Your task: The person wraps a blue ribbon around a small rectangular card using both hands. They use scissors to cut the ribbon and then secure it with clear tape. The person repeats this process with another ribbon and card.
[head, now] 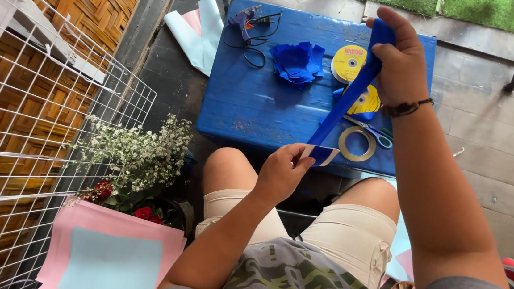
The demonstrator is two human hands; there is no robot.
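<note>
While the person sits with bare knees toward a low blue table [254, 110], both hands hold one strip of blue ribbon [342, 105] stretched taut above it. Right hand [401, 58], at 1 o'clock in the view, is closed in a fist round the upper end of the ribbon, fingers fully wrapped; a dark bracelet [406, 108] sits on that wrist. Left hand [280, 171], near centre at 6 o'clock from the table, pinches the lower end between thumb and fingers; the end shows a pale underside. Ribbon runs diagonally from 1 o'clock down to the centre.

On the table: crumpled blue ribbon pile [298, 61], a yellow spool [348, 62] just beside it, a second yellow spool [366, 100] partly behind the ribbon, scissors [373, 131], a tape ring [357, 143], a glue gun [246, 19] at 11 o'clock. Bouquet of white flowers [139, 149] with red roses [101, 190] at 9 o'clock; pink paper sheets [105, 249] at 7 o'clock; white wire grid [30, 112] along the left.
</note>
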